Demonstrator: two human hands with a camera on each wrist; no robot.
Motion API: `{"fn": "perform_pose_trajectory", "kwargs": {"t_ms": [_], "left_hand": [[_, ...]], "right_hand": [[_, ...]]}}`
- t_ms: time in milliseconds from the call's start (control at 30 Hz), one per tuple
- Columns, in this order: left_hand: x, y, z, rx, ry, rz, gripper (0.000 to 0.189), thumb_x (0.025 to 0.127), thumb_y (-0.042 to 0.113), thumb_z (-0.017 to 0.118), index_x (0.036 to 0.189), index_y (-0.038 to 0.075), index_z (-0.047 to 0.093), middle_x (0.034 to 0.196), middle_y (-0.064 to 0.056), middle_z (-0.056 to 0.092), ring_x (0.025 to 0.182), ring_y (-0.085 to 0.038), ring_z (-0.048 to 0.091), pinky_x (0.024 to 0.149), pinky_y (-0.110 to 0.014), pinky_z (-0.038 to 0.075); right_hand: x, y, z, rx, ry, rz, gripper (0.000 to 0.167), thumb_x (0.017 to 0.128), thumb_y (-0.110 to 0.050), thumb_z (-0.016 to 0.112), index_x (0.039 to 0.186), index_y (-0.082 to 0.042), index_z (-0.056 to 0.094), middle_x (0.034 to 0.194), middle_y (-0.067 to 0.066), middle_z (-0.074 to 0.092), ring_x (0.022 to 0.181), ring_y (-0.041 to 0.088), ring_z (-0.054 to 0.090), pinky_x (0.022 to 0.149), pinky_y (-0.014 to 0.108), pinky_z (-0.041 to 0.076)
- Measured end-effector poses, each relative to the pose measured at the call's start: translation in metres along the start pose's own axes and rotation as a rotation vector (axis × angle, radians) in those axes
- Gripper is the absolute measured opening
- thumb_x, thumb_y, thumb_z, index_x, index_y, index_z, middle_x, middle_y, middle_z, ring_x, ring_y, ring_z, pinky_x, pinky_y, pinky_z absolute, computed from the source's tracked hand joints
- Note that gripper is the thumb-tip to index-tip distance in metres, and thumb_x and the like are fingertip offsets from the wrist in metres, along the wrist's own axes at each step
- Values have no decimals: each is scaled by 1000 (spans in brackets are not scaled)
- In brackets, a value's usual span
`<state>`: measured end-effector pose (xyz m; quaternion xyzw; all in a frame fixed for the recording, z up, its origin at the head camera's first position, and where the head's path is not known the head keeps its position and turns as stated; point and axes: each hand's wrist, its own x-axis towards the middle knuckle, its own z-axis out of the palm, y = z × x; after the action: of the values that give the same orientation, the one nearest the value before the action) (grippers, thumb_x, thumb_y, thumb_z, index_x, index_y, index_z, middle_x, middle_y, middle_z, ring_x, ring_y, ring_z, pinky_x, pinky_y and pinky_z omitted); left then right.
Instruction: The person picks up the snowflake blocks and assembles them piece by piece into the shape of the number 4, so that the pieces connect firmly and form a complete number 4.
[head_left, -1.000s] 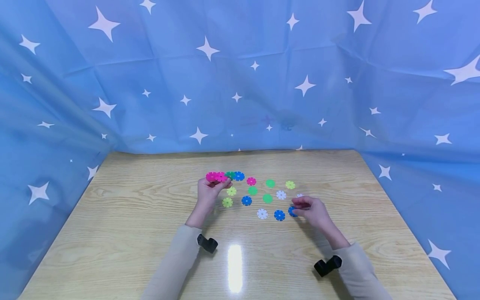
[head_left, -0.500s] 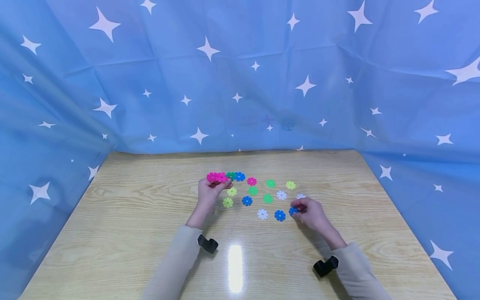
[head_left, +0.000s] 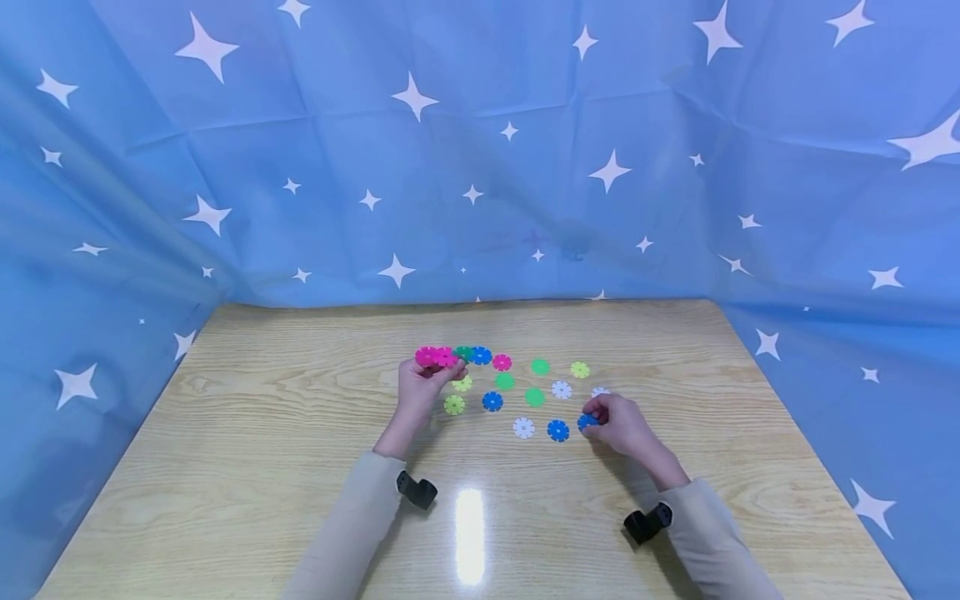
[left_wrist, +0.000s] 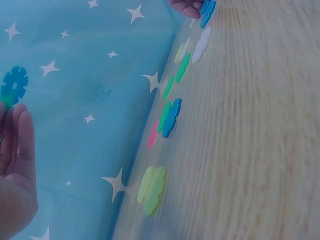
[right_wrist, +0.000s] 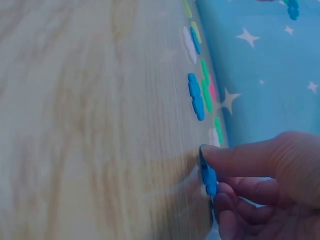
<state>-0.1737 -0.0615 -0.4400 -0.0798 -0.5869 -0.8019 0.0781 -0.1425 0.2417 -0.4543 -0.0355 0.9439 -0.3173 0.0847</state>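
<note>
grip of the left hand (head_left: 420, 390): thumb and fingers pinch a row of joined discs (head_left: 446, 357), raised off the table (head_left: 262, 467). its long axis runs left to right, two pink discs at the left end, then green, then blue, the blue end pointing to the right. the right hand (head_left: 621, 423) pinches a single blue disc (head_left: 588, 422) narrowly between thumb and fingers, on the side facing the left hand; whether it touches the wood is hard to tell. just left of that pinch lies another flat blue disc (head_left: 558, 430), then a white disc (head_left: 524, 427). below the left hand's grip are two yellow-green discs (head_left: 454, 405), and right of the row's blue end a pink disc (head_left: 502, 362). between both grips lie green discs (head_left: 535, 397). beyond them hangs star-printed blue cloth (head_left: 480, 225).
</note>
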Motion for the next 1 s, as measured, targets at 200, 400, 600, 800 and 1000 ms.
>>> {"fn": "perform_pose_trajectory", "kwargs": {"t_ms": [200, 400, 600, 800, 1000], "left_hand": [[0, -1, 1, -18, -7, 20, 23, 80, -13, 65, 79, 10, 69, 73, 2, 69, 66, -10, 67, 69, -27, 59], [0, 0, 0, -19, 10, 8, 18, 80, -13, 65, 80, 5, 69, 72, 2, 68, 65, -10, 67, 68, -27, 59], [-1, 0, 0, -2, -1, 18, 19, 81, -11, 65, 79, 8, 70, 72, 3, 69, 66, -9, 67, 70, -27, 59], [-1, 0, 1, -9, 5, 15, 19, 80, -11, 66, 79, 8, 70, 71, 3, 69, 65, -9, 67, 70, -27, 59], [-1, -1, 1, -31, 16, 10, 27, 79, -12, 66, 77, 14, 70, 71, 3, 69, 65, -10, 67, 69, -26, 59]], "right_hand": [[0, 0, -3, -13, -21, -2, 15, 76, 0, 72, 87, 1, 62, 81, 7, 56, 74, 19, 51, 61, 27, 45], [-1, 0, -4, -39, -15, -4, 15, 75, -2, 73, 85, -1, 62, 81, 6, 57, 73, 19, 52, 62, 28, 46], [0, -2, -4, -48, -7, -4, 22, 74, -3, 74, 92, 1, 62, 82, 5, 58, 75, 18, 53, 65, 30, 48], [-3, -2, -5, -43, 1, -25, 19, 74, -4, 76, 89, 2, 64, 81, 7, 58, 73, 18, 52, 62, 28, 47], [-7, 0, -8, 0, 17, -53, 15, 73, -1, 76, 81, -2, 63, 78, 5, 58, 71, 16, 52, 60, 26, 46]]}}
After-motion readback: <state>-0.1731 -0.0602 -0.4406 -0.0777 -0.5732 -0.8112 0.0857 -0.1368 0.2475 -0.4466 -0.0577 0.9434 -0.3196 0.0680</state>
